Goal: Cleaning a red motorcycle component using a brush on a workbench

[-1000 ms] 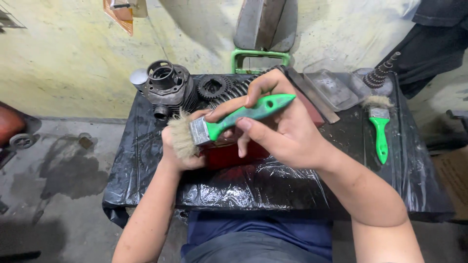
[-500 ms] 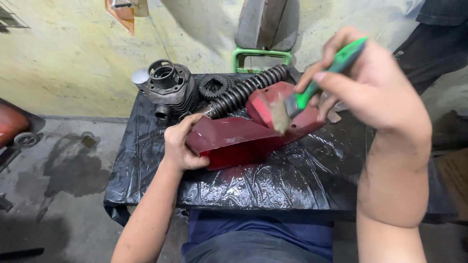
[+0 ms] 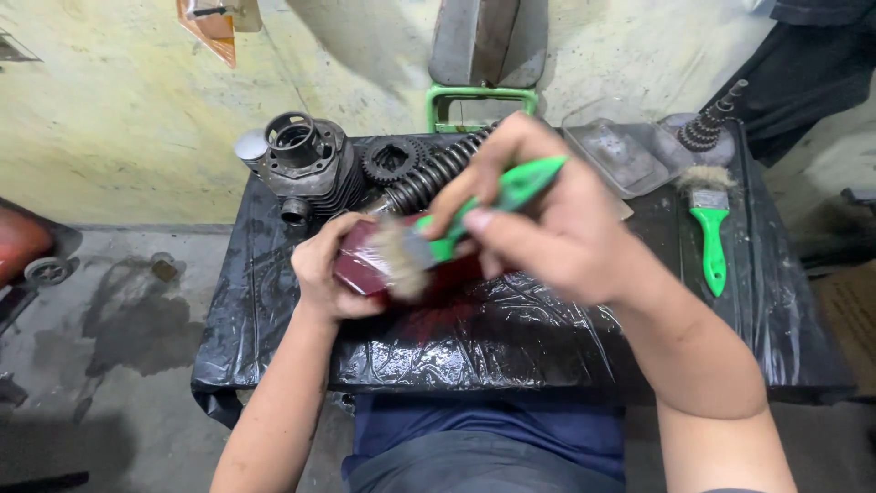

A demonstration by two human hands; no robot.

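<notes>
Black plastic sheeting (image 3: pixel 511 351) over the tabletop, wrinkled and glossy. Right hand (image 3: pixel 557 224) wrapped tight round a green-handled brush (image 3: pixel 465 228), bristles blurred, touching the dark red painted part (image 3: pixel 365 265). Left hand (image 3: pixel 328 269) clasped on that part's near left end, just above the sheeting. Beyond, a coiled spring shock (image 3: pixel 429 178), a toothed gear (image 3: pixel 391 160) and a finned engine cylinder (image 3: pixel 306 164) crowded together. Off right, well apart, a second green brush (image 3: pixel 707 228) lying flat.

Risks, as judgement: left grip slipping on the slick red surface, part dropping onto the sheeting; hard strokes swinging the brush into the spring just behind.
</notes>
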